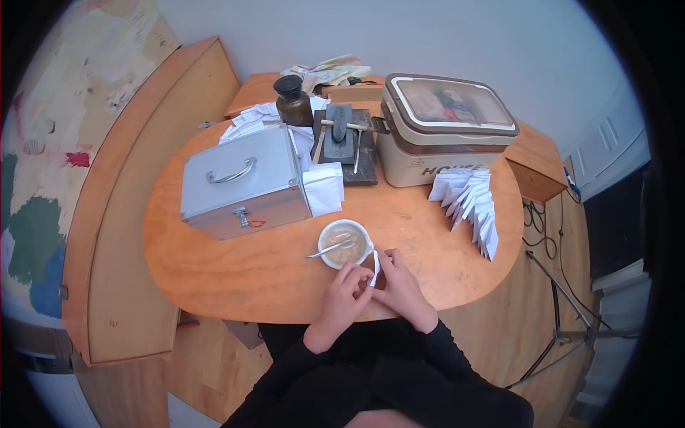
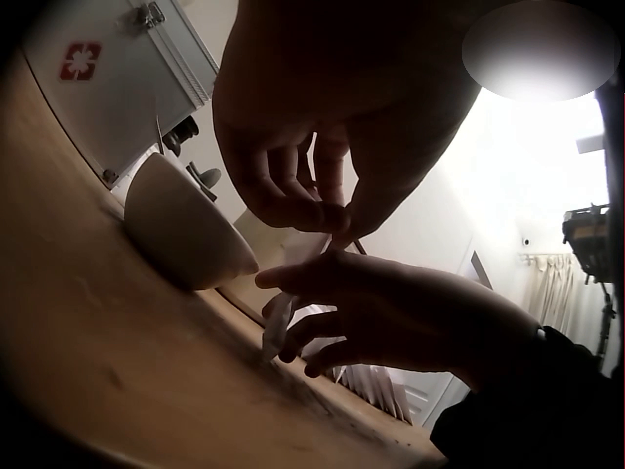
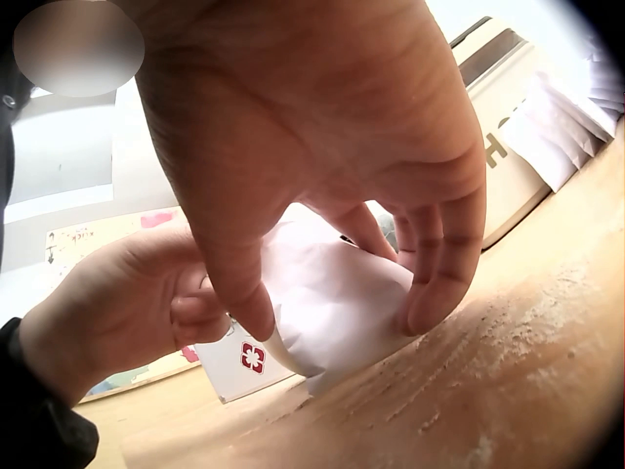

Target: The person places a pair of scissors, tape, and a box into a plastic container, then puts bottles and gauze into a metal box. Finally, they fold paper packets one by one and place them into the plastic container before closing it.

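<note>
A folded white paper packet (image 3: 342, 303) stands upright between the two hands, close over the table's front edge. My right hand (image 1: 402, 285) grips it, thumb on the near side and curled fingers on the far side. With thumb and fingertips together, my left hand (image 1: 344, 296) pinches the packet's edge, partly hidden by its own fingers. Right beyond the hands sits a white bowl (image 2: 186, 225) with a pale, wet-looking substance inside. A thin white spoon-like stick (image 1: 334, 247) leans across its rim.
A silver first-aid case (image 1: 235, 178) stands left, a beige lidded box (image 1: 407, 153) back right. Several folded paper packets (image 1: 471, 203) fan out before that box. A dark jar (image 1: 294, 107) and a grey stone block (image 1: 339, 146) stand behind. White powdery crumbs (image 3: 518, 342) lie on the table.
</note>
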Demonstrator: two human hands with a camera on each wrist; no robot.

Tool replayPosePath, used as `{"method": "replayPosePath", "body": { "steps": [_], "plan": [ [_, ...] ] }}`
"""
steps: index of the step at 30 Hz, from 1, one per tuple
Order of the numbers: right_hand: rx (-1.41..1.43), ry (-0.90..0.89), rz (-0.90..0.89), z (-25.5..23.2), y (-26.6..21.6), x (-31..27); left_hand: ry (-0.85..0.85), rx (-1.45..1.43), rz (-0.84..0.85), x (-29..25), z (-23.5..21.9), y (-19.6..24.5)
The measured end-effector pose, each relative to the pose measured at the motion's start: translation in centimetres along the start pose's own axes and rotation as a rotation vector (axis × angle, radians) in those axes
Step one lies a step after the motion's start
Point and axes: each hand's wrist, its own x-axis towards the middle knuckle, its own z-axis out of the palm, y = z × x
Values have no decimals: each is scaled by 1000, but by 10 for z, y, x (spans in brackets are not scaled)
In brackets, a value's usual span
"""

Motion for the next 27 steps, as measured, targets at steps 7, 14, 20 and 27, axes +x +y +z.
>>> {"method": "replayPosePath", "body": {
  "steps": [7, 14, 20, 27],
  "plan": [
    [-18, 7, -24, 1, 0, -2, -104, 4, -34, 0, -7, 5],
    [7, -26, -12, -1, -2, -4, -123, 57, 91, -4, -4, -2],
    [30, -54, 15, -1, -4, -2, -157, 40, -22, -3, -12, 7],
    [10, -19, -54, 0, -7, -4, -129, -63, -124, -2, -11, -3]
  ]
}}
